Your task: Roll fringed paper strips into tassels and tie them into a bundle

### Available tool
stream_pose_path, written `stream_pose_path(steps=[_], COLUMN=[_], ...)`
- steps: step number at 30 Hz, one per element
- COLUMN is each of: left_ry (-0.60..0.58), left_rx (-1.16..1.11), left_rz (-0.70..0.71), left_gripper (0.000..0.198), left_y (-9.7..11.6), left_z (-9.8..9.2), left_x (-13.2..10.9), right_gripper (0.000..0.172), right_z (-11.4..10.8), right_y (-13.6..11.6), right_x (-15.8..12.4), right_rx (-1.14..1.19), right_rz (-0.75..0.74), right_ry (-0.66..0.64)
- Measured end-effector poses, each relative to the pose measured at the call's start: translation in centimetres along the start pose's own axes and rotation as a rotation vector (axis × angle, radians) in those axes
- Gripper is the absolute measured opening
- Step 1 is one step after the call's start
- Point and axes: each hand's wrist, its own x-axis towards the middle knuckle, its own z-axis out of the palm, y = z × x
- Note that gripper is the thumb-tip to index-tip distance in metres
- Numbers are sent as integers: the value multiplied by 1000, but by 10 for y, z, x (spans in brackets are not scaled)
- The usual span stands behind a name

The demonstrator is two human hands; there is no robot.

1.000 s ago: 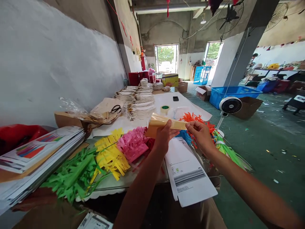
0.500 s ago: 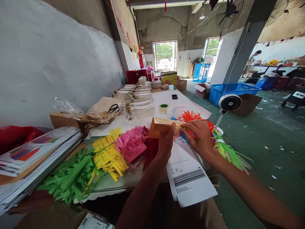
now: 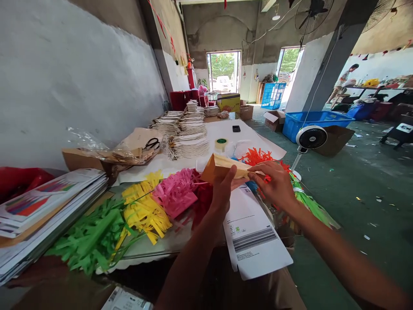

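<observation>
You hold one folded golden-tan sheet [image 3: 210, 169], paper or thin card (hard to tell), raised above the counter [image 3: 151, 250].
Your left hand [image 3: 222, 193]: fingers grasping its near side.
Your right hand [image 3: 275, 181]: fingers pinching its right end.
Below: one black-striped white sheet [image 3: 254, 254].
Leftward, in order: pink fringe [image 3: 177, 193], yellow fringe [image 3: 145, 215], green fringe [image 3: 93, 237].
</observation>
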Motion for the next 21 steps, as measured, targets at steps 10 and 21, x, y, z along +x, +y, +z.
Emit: stream_pose_path(steps=[10, 21], left_ry=[-122, -61], left_rx=[251, 188], left_rz=[145, 80], left_gripper=[47, 51], left_y=[-2, 2], left_z=[2, 3], left_x=[5, 5], right_gripper=[17, 14], right_z=[-7, -11], right_y=[-5, -10], right_x=[7, -1], right_rx=[59, -85], right_rz=[31, -111], right_ry=[-49, 61])
